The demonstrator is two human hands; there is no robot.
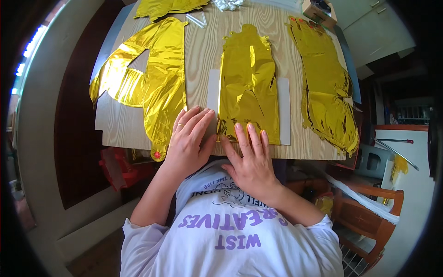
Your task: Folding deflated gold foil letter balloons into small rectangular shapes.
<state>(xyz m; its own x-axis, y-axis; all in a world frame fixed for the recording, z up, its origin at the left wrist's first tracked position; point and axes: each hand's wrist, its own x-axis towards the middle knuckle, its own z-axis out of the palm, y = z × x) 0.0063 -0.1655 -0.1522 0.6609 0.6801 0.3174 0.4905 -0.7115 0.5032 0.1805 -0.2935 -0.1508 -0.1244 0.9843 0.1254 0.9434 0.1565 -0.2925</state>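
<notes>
A flat gold foil balloon [249,87], folded into a long strip, lies in front of me on a pale card [284,111] that shows past both its sides. My right hand [251,157] rests palm down over the balloon's near edge, fingers spread. Beside the lower left corner is my left hand [189,138], with a ring on it; its fingers are stretched out flat and its thumb reaches that corner. Neither hand grips anything. Left of my left hand lies another gold foil balloon [164,69], unfolded, with a red spot at its near tip.
More gold foil balloons lie along the table's right side [323,78] and far left edge [168,7]. Clear plastic tubes [197,20], a white bundle [228,4] and a cardboard box [319,11] sit at the back. A wooden chair [364,217] stands at the right.
</notes>
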